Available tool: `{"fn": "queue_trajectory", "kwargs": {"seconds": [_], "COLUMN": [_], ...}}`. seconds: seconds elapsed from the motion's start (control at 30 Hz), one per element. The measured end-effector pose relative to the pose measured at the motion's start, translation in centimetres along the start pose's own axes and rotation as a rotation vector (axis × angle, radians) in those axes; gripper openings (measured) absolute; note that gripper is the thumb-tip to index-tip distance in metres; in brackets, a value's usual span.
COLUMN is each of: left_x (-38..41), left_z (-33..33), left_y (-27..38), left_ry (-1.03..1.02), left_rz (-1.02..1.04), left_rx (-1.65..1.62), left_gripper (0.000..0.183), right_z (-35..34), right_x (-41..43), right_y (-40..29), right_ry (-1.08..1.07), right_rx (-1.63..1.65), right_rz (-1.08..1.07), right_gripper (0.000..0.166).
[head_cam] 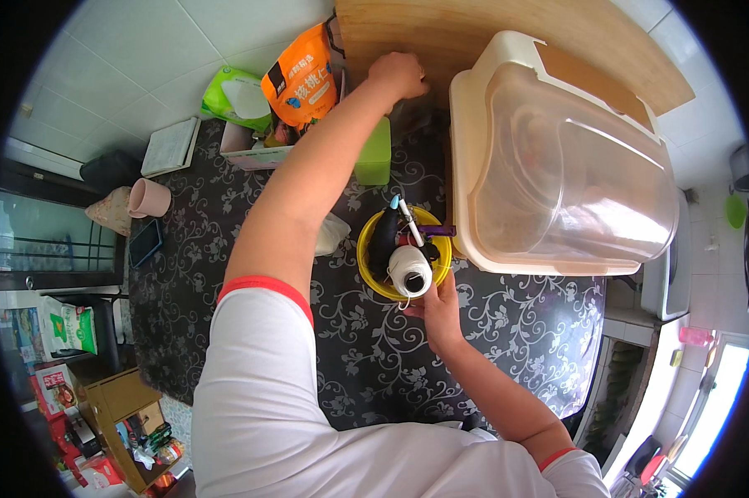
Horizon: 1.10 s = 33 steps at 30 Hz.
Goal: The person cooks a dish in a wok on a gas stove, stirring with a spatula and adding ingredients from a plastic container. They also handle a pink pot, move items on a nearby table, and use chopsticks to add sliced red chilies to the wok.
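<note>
My right hand grips the near right rim of a yellow plastic bowl. Inside it are a white thread spool, a black bundle, a white pen-like stick and a purple-handled item. My left hand reaches far across the table, its fingers curled in front of the wooden board; what they hold, if anything, is hidden. Below that hand stands a green plastic container, beside a dark see-through item that is hard to make out.
A large cream dish box with a clear lid takes up the table's right side. At the back left are an orange pouch, a green tissue pack and a notebook. A pink mug and a phone lie farther left.
</note>
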<state>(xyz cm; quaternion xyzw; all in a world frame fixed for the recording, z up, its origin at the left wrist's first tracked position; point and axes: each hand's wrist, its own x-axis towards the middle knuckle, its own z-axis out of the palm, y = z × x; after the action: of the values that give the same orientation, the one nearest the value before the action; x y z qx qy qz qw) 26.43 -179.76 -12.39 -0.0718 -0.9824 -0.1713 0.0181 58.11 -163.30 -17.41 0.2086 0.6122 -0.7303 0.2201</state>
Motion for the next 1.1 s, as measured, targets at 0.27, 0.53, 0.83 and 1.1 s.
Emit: {"fn": "queue_trajectory", "kwargs": {"seconds": [0.27, 0.53, 0.83, 1.1], "left_x": [0.7, -0.3, -1.2, -1.2], "left_z": [1.4, 3.0, -1.0, -1.0], "left_y": [-2.3, 0.7, 0.7, 0.1], "left_ry": [0.048, 0.180, 0.114, 0.137], "left_rz": [0.232, 0.050, 0.046, 0.266], "left_rx": [-0.043, -0.209, -0.248, -0.220], "left_gripper": [0.045, 0.049, 0.055, 0.040], "right_z": [0.1, 0.4, 0.2, 0.0], "right_x": [0.1, 0.1, -0.2, -0.2], "right_y": [0.2, 0.6, 0.6, 0.6], "right_ry": [0.001, 0.009, -0.014, -0.013], "right_rx": [-0.009, 0.061, 0.097, 0.088], "right_rz": [-0.005, -0.030, -0.024, -0.024], "right_gripper": [0.026, 0.027, 0.038, 0.034]}}
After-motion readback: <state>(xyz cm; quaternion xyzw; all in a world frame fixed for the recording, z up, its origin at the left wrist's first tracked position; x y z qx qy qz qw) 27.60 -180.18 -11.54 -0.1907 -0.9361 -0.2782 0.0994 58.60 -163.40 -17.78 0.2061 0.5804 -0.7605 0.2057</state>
